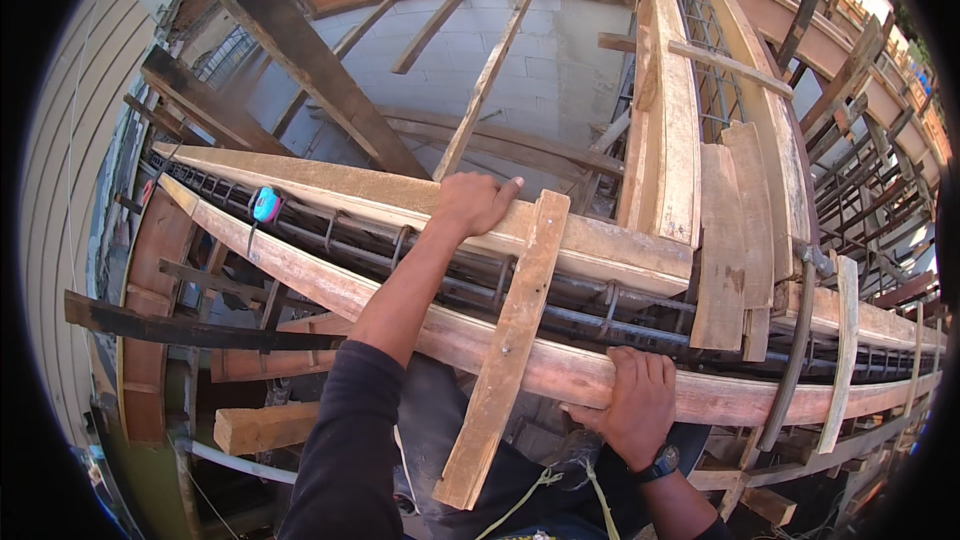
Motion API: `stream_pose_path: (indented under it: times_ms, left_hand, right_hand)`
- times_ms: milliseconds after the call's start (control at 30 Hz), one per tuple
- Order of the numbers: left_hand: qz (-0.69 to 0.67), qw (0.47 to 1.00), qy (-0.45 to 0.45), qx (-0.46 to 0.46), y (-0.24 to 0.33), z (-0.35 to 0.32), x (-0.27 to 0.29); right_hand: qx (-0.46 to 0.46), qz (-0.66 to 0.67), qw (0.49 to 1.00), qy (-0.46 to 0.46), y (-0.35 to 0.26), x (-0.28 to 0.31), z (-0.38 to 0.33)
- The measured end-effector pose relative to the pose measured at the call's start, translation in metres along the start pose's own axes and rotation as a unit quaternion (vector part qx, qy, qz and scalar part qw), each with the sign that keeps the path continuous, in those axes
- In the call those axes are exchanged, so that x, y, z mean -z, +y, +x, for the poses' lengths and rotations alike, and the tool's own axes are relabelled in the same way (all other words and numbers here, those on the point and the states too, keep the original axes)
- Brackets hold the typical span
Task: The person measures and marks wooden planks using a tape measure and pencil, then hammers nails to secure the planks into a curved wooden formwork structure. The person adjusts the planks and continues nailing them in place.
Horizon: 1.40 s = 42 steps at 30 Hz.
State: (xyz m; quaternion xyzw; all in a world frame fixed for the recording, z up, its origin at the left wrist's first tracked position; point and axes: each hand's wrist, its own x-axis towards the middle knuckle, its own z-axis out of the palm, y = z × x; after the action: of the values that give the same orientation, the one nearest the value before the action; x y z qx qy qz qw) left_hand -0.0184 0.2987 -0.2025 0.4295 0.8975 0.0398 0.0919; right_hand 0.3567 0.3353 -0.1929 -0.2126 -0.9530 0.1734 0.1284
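Both hands rest on a long wooden beam form that runs from the upper left to the lower right, a trough of two pale timber side boards with a cage of dark steel reinforcing bars (470,285) lying between them along the same axis. Farther from the body, the left hand (472,202) is laid over the top edge of the far side board (380,195), fingers curled over it and thumb stretched out to the right. Nearer in, the right hand (632,402), with a dark watch on its wrist, grips the near side board (330,285) from above, fingers folded over its upper edge.

Between the hands a short pale wooden cross batten (508,350) lies across both boards, its long axis almost square to the form, its upper end just beside the left thumb and its lower end hanging free toward the body. The left hand is the nearer to its top, the right hand to its middle.

A small blue and pink tape measure (266,205) sits on the bars well to the left, far from both hands.
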Motion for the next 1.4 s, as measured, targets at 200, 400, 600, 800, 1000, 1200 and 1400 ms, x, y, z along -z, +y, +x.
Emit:
stream_pose_path:
  times_ms: [200, 400, 600, 800, 1000, 1200, 1400]
  left_hand:
    - [-0.028, 0.998, 0.05, 0.003, 0.0, -0.004, -0.004]
    - [-0.05, 0.996, 0.069, -0.011, -0.001, -0.006, -0.007]
    - [-0.064, 0.996, 0.053, -0.032, -0.006, -0.008, -0.007]
    - [-0.061, 0.995, 0.066, -0.035, -0.005, -0.01, -0.009]
    - [-0.052, 0.995, 0.08, -0.041, -0.003, -0.009, -0.006]
    - [-0.051, 0.995, 0.067, -0.049, -0.003, -0.012, -0.003]
    - [-0.081, 0.991, 0.092, -0.061, -0.003, -0.012, -0.006]
  right_hand:
    - [-0.005, -0.009, 1.0, 0.008, -0.002, -0.001, 0.0]
    - [0.0, -0.031, 1.0, -0.006, -0.002, 0.0, 0.004]
    - [0.016, -0.022, 1.0, -0.014, 0.001, 0.004, 0.001]
    - [0.004, 0.066, 0.991, 0.118, -0.004, 0.014, 0.086]
    - [-0.028, 0.003, 1.0, -0.003, 0.014, -0.037, 0.192]
    - [-0.046, -0.015, 0.999, 0.026, 0.013, -0.048, 0.186]
    - [-0.032, -0.013, 0.999, 0.042, 0.011, -0.048, 0.187]
